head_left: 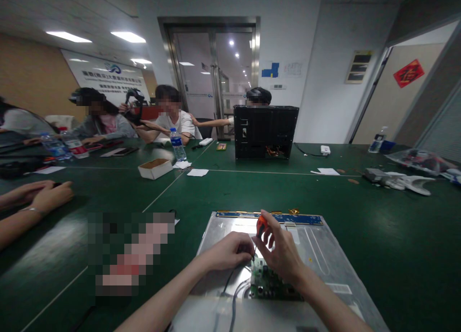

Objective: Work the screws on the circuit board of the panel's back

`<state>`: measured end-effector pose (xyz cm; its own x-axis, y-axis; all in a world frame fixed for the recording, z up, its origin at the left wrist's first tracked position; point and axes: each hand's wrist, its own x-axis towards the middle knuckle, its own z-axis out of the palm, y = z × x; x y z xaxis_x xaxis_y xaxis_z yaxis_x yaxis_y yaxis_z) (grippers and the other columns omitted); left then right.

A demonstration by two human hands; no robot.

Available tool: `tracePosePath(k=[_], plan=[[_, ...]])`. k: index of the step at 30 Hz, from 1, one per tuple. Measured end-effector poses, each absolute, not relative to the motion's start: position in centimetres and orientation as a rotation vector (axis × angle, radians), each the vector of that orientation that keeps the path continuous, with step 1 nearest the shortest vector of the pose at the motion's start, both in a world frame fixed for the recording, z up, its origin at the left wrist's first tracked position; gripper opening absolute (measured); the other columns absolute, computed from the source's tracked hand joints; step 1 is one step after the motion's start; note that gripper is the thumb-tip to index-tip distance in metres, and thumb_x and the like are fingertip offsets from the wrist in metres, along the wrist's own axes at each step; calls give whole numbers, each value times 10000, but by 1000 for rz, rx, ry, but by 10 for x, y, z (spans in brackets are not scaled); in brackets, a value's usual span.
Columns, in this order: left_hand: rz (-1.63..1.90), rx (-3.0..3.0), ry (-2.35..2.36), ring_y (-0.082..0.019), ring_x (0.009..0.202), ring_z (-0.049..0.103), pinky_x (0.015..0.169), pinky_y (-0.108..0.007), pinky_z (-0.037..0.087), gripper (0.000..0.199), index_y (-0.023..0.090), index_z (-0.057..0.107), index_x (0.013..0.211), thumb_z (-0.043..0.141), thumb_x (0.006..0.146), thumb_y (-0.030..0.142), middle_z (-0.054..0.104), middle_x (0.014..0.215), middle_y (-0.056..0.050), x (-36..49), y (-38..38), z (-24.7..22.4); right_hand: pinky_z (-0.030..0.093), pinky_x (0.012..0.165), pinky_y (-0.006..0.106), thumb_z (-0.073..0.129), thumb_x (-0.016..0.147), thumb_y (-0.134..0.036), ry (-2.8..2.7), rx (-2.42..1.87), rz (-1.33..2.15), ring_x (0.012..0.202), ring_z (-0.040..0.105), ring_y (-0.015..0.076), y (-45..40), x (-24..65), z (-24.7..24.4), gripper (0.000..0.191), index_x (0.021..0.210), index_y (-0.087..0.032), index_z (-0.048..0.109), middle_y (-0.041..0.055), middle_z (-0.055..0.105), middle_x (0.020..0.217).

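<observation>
- Right at the centre, a green circuit board (pixel 268 281) was seen lying on a metal panel (pixel 324 262), well inside the panel's right edge and partly covered by the right hand (pixel 284 250).
- And there it was: a screwdriver (pixel 261 223) with an orange-red handle, gripped in that right hand, its shaft aimed down at the board's far left corner; whether the corner was touched by the tip could not be told.
- At that very corner, working room was squeezed by the curled fingers of the left hand (pixel 232 249); whether anything was pinched in them could not be made out.
- Dark cables (pixel 234 301) were strung across the metal just left of the board, beside the left forearm.
- The panel's far edge was lined by a blue strip (pixel 306 219), well apart from the board.
- Out to the right, plenty of space: the slanting edge was flanked by a broad stretch of green table (pixel 414 236), bounded farther off by a grey-and-white object (pixel 406 181).
- To the left, tighter: the tabletop was shared with a co-worker's hands (pixel 54 196).
- Ahead, a wide gap was left before the black computer case (pixel 264 133), with an open white box (pixel 155 169) placed to its left.
</observation>
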<state>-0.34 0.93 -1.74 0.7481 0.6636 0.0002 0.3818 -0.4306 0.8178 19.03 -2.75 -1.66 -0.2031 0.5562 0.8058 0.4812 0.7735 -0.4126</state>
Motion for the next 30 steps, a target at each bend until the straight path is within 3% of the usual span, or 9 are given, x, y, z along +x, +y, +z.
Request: tracePosePath(k=[9,16,21,26,30], plan=[[398,2071,774,-157,720,558,668,-250,428,154,158,680,892,625,787,60,631,803,2,-1,7,-10,486,431,230,566,939,-182,-1806,-779,100,530,596,141,-27,191,-16,670,1533,-283,271,-12,627,779],[388,2068,859,-145,669,519,646,-248,404,81,155,645,824,637,792,82,573,738,22,-1,6,-14,517,455,236,532,960,-171,-1792,-831,91,605,613,145,-27,189,-15,599,1519,-282,346,57,653,958],[398,2085,826,-155,693,538,645,-244,413,106,153,664,872,630,794,90,596,753,15,-1,6,-14,509,447,235,510,921,-126,-1774,-817,142,552,607,149,-30,189,-12,692,1551,-225,241,37,668,846],[409,2103,819,-159,715,559,660,-244,427,113,147,686,880,644,795,85,633,780,1,-1,6,-12,489,437,230,589,890,-161,-1737,-833,67,515,568,129,-28,189,-11,636,1467,-264,342,-7,632,818],[416,2130,798,-173,766,586,705,-260,448,113,156,698,846,639,792,76,668,827,-13,-1,6,-9,503,454,233,571,909,-155,-1740,-843,48,577,581,134,-27,189,-10,604,1466,-289,380,22,633,912]])
